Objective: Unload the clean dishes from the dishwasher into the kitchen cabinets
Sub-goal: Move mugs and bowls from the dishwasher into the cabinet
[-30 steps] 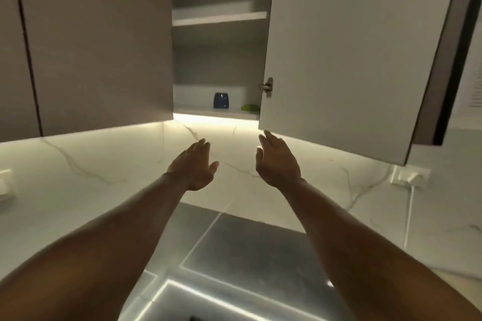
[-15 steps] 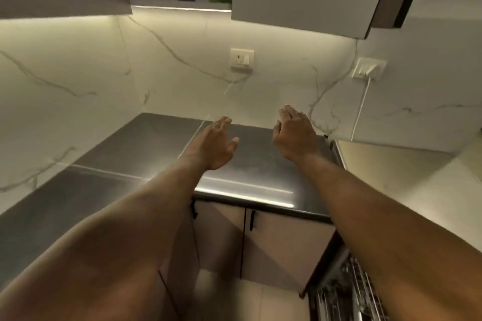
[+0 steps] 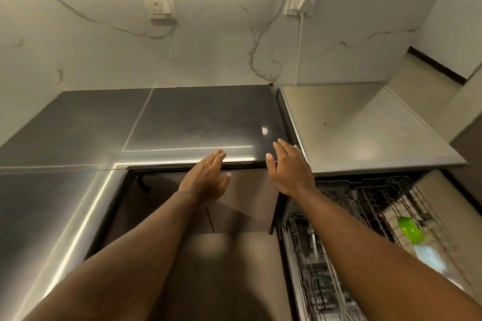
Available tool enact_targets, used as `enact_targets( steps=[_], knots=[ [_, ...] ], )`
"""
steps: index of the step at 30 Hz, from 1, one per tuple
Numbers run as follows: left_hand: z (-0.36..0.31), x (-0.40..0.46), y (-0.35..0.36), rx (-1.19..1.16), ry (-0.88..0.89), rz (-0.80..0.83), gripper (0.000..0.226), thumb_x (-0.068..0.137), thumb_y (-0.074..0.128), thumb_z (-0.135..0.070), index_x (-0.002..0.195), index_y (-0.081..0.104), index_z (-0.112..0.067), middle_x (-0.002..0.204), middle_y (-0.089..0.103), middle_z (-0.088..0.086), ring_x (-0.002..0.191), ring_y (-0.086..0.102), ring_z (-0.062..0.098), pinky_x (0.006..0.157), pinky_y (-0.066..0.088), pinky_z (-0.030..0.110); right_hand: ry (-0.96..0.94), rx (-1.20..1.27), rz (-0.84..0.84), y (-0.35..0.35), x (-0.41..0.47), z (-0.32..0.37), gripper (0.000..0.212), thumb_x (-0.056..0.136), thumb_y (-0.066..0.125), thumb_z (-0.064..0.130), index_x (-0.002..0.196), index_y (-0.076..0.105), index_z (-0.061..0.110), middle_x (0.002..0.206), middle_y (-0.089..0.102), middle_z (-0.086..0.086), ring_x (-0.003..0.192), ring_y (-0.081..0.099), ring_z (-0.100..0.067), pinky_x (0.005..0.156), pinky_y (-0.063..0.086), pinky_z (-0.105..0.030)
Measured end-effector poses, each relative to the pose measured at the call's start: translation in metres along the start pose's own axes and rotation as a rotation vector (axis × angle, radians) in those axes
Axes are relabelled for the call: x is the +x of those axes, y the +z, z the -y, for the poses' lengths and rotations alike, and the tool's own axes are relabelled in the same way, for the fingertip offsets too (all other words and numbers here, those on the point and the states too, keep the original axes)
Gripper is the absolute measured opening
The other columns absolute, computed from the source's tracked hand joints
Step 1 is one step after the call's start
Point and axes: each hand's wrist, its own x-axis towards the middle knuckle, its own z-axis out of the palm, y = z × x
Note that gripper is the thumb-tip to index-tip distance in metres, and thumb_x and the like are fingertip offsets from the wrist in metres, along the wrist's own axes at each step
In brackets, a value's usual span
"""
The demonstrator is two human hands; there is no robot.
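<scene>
Two bare forearms fill the near part of the view, and between them the floor lies dark and blurred. To the right and low down, the dishwasher rack [image 3: 365,229] is pulled out, its wire tines smeared by motion. A green dish [image 3: 409,228] sits in the rack's right part, and just nearer than it lies a pale bluish item [image 3: 427,255] too blurred to name. Other pieces may lie among the wires, but I cannot tell.

Further out, the left hand [image 3: 206,182] and the right hand [image 3: 289,167] hover flat and spread, fingers loosely extended, holding nothing. Both hang at the front edge of the dark countertop [image 3: 198,117], above the lower cabinet doors [image 3: 242,198], apart from each other and touching no surface that I can make out.

The step in hand appears to be the reach for the next dish. Done well, the right hand would probably swing down and right, since the green dish lies well apart from it, below and on its outer side. The left hand is further still and would have to cross the body. Taking the dish by its rim and lifting it clear of the tines before carrying it away should avoid snagging.

Beyond the hands stand the lighter counter [image 3: 360,122] over the dishwasher and the marble wall with two sockets.
</scene>
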Motion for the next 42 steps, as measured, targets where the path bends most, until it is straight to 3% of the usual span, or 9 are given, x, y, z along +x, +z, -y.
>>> enact_targets(
  steps=[7, 14, 23, 30, 34, 39, 42],
  knots=[
    [-0.088, 0.018, 0.106, 0.019, 0.144, 0.249, 0.067, 0.099, 0.04, -0.044, 0.155, 0.019, -0.014, 0.162, 0.021, 0.004, 0.148, 0.022, 0.018, 0.122, 0.016, 0.031, 0.25, -0.009, 0.132, 0.016, -0.077, -0.129, 0.061, 0.095, 0.03, 0.042, 0.135, 0.054, 0.003, 0.144, 0.051, -0.014, 0.137, 0.043, -0.025, 0.118, 0.022, -0.039],
    [-0.135, 0.02, 0.158, 0.029, 0.217, 0.378, 0.067, 0.1, 0.041, -0.044, 0.156, 0.016, -0.017, 0.163, 0.018, 0.002, 0.15, 0.017, 0.015, 0.122, 0.017, 0.032, 0.393, 0.019, 0.201, 0.024, -0.136, -0.194, 0.053, 0.103, 0.034, 0.039, 0.146, 0.042, 0.008, 0.154, 0.039, -0.008, 0.144, 0.03, -0.021, 0.12, 0.012, -0.033],
    [-0.217, 0.032, 0.219, 0.066, 0.366, 0.538, 0.068, 0.1, 0.04, -0.046, 0.156, 0.015, -0.017, 0.163, 0.018, 0.001, 0.149, 0.018, 0.016, 0.121, 0.017, 0.031, 0.672, 0.043, 0.295, 0.027, -0.207, -0.271, 0.056, 0.102, 0.028, 0.045, 0.148, 0.035, 0.013, 0.156, 0.034, -0.008, 0.144, 0.029, -0.024, 0.119, 0.022, -0.039],
    [-0.264, 0.054, 0.25, 0.086, 0.488, 0.614, 0.066, 0.101, 0.036, -0.047, 0.156, 0.014, -0.017, 0.163, 0.017, 0.003, 0.149, 0.018, 0.017, 0.121, 0.017, 0.033, 0.837, 0.058, 0.263, 0.02, -0.239, -0.303, 0.056, 0.102, 0.029, 0.044, 0.147, 0.038, 0.011, 0.152, 0.04, -0.01, 0.141, 0.034, -0.026, 0.117, 0.028, -0.04],
    [-0.295, 0.072, 0.276, 0.083, 0.576, 0.689, 0.065, 0.102, 0.034, -0.045, 0.156, 0.016, -0.015, 0.162, 0.02, 0.006, 0.149, 0.019, 0.02, 0.12, 0.019, 0.034, 0.961, 0.063, 0.217, 0.018, -0.256, -0.324, 0.066, 0.095, 0.019, 0.048, 0.142, 0.045, 0.01, 0.146, 0.047, -0.011, 0.135, 0.041, -0.027, 0.115, 0.032, -0.04],
    [-0.335, 0.097, 0.31, 0.081, 0.74, 0.809, 0.063, 0.101, 0.038, -0.042, 0.154, 0.022, -0.013, 0.16, 0.024, 0.007, 0.147, 0.025, 0.022, 0.118, 0.025, 0.036, 1.136, 0.049, 0.134, 0.018, -0.27, -0.35, 0.049, 0.101, 0.037, 0.038, 0.137, 0.05, 0.007, 0.137, 0.054, -0.014, 0.126, 0.048, -0.032, 0.109, 0.034, -0.038],
    [-0.354, 0.115, 0.333, 0.104, 0.791, 0.863, 0.064, 0.099, 0.038, -0.044, 0.153, 0.021, -0.014, 0.16, 0.027, 0.007, 0.146, 0.027, 0.022, 0.119, 0.028, 0.039, 1.25, 0.101, 0.057, 0.02, -0.273, -0.362, 0.048, 0.101, 0.043, 0.035, 0.139, 0.049, 0.006, 0.142, 0.051, -0.016, 0.132, 0.044, -0.033, 0.112, 0.031, -0.037]
  ],
)
